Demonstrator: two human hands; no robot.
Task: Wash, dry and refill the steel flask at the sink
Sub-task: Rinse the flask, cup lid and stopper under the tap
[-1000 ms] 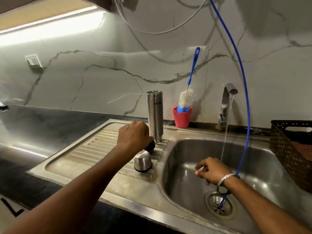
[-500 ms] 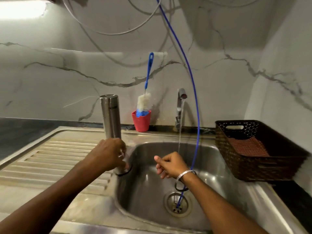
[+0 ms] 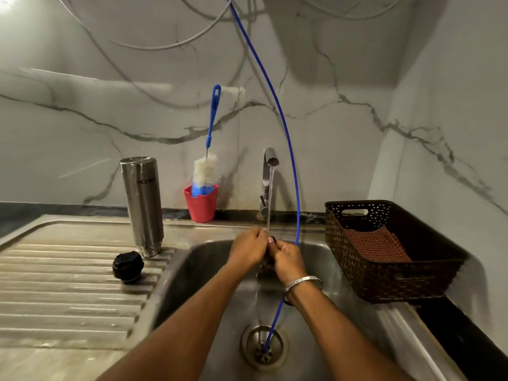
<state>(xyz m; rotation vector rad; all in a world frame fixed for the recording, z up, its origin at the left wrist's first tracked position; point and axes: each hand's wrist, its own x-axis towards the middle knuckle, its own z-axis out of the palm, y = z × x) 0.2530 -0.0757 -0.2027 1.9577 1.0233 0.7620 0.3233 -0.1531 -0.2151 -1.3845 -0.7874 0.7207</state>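
The flask (image 3: 141, 206) stands upside down, mouth down, on the ribbed drainboard (image 3: 68, 292) at centre left of the frame, touched by neither hand. Its black cap (image 3: 128, 266) lies on the ribs just beside it, lower left. At frame centre, over the sink (image 3: 341, 270), my left hand (image 3: 248, 250) and right hand (image 3: 288, 259) meet under the running stream from the tap (image 3: 269, 171); both have fingers curled around a small dark object (image 3: 271, 240), mostly hidden, which I cannot identify. A blue hose (image 3: 288, 149) drops from the top edge into the drain (image 3: 265, 347). Behind, a red cup (image 3: 201, 203) holds a bottle brush (image 3: 206, 169). A brown basket (image 3: 390, 251) containing a cloth (image 3: 376, 246) sits at the right.
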